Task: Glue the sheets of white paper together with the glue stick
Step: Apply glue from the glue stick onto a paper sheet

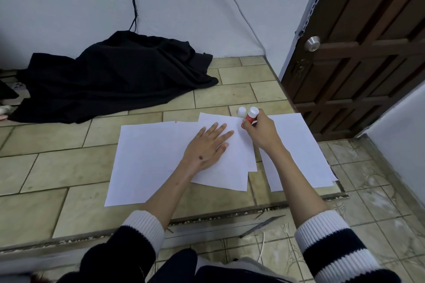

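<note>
Several white paper sheets lie on a raised tiled step. A large sheet point(142, 163) is on the left, a middle sheet point(232, 167) overlaps it, and another sheet point(299, 151) lies to the right. My left hand point(207, 147) presses flat on the middle sheet with fingers spread. My right hand point(261, 132) grips a red glue stick point(249, 118) with a white end, tilted, its lower end on the middle sheet's far right part. A small white cap point(241, 111) stands just beyond the sheets, beside the stick.
A heap of black cloth point(115, 76) lies at the back left against the wall. A brown wooden door point(358, 64) stands at the right. The tiled step's front edge point(207, 216) runs below the sheets, with a lower floor and a grey strip point(262, 225) nearer me.
</note>
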